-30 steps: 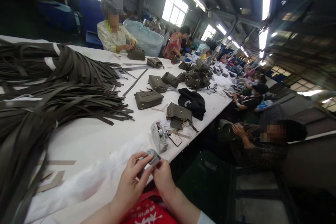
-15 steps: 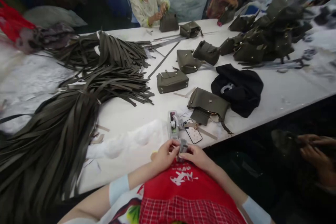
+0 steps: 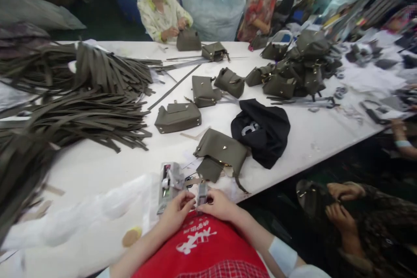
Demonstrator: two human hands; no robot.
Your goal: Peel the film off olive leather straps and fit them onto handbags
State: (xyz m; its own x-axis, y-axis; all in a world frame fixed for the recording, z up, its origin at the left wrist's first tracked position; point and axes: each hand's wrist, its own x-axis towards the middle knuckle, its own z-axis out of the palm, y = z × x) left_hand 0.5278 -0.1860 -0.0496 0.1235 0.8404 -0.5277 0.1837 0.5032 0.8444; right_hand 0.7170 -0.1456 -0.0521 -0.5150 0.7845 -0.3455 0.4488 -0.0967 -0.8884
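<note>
Close to my apron, my right hand (image 3: pixel 217 205) is closed around a small grey block-like object (image 3: pixel 202 193), too blurred to name. Just left of it is my left hand (image 3: pixel 180 210), its thumb and fingers pinched together. Whether something small is between those fingers I cannot make out. Beside my left hand lies a clear plastic case (image 3: pixel 168 182) with small items in it. An olive handbag (image 3: pixel 224 150) with its flap hanging down rests beyond my hands, a strap trailing at its right side.
Bundles of dark olive straps (image 3: pixel 97 117) cover the table's left. More olive handbags (image 3: pixel 178 117) lie mid-table, with a pile of bags (image 3: pixel 302 65) farther right. A black cloth (image 3: pixel 260 132) sits near the edge. Co-workers' hands (image 3: pixel 343 208) work at right; another person (image 3: pixel 163 13) sits opposite.
My view has swung right, so the table's things appear farther left. My left hand has come a little away from the grey object, which stays in my right hand.
</note>
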